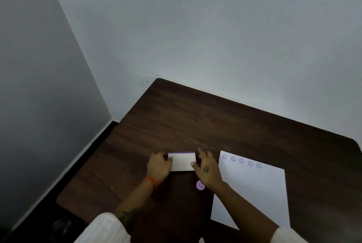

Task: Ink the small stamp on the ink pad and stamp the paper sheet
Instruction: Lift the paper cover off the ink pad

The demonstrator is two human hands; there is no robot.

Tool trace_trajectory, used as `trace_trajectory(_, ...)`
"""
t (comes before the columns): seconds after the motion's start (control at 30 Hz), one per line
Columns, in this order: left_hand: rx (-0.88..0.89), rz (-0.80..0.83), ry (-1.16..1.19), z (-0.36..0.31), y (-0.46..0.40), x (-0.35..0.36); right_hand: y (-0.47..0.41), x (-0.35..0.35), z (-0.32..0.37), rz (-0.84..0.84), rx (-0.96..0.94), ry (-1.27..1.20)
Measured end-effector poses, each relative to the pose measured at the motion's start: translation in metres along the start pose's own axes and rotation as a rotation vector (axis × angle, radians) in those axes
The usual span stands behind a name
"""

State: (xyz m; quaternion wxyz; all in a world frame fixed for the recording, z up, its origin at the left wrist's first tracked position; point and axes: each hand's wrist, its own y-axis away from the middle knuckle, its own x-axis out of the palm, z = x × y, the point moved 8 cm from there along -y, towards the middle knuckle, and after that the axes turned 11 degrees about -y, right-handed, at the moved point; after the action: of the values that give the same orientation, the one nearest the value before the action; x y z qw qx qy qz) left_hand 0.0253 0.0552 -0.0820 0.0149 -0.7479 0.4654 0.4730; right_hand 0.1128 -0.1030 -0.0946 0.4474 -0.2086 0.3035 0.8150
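The ink pad (182, 161) is a white closed case with a purple back edge, lying flat on the dark wooden table (195, 121). My left hand (158, 167) grips its left side, thumb on the lid. My right hand (205, 168) holds its right side, thumb on the lid and fingers spread. The small purple stamp (200, 185) stands on the table just under my right wrist, partly hidden. To the right lies the white paper sheet (252, 192), with several purple round stamp marks in a row along its top edge.
The table sits in a corner, with grey walls close behind it and to its left. A dark floor strip (58, 193) shows past the table's left edge. An orange band is on my left wrist.
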Motion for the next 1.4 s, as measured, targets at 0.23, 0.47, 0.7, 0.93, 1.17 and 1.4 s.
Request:
trace_trajectory(0.23,0.009,0.032,0.008,-0.005,0.006,0.010,0.001,0.002,0.007,-0.025,-0.022,-0.024)
trace_trajectory(0.47,0.027,-0.079,-0.005,-0.014,0.009,-0.010,0.003,-0.010,0.027,-0.128,-0.076,-0.055)
trace_trajectory(0.7,0.031,-0.195,0.035,0.014,0.032,-0.039,0.028,0.003,0.050,-0.096,-0.134,-0.139)
trace_trajectory(0.93,0.016,-0.216,-0.003,0.049,0.065,-0.033,0.062,0.031,0.042,0.004,-0.116,-0.133)
trace_trajectory(1.17,0.001,-0.165,-0.027,0.060,0.069,-0.018,0.072,0.040,0.031,0.044,-0.061,-0.123)
trace_trajectory(1.4,-0.004,-0.186,-0.090,0.061,0.064,-0.015,0.072,0.044,0.020,0.073,0.003,-0.091)
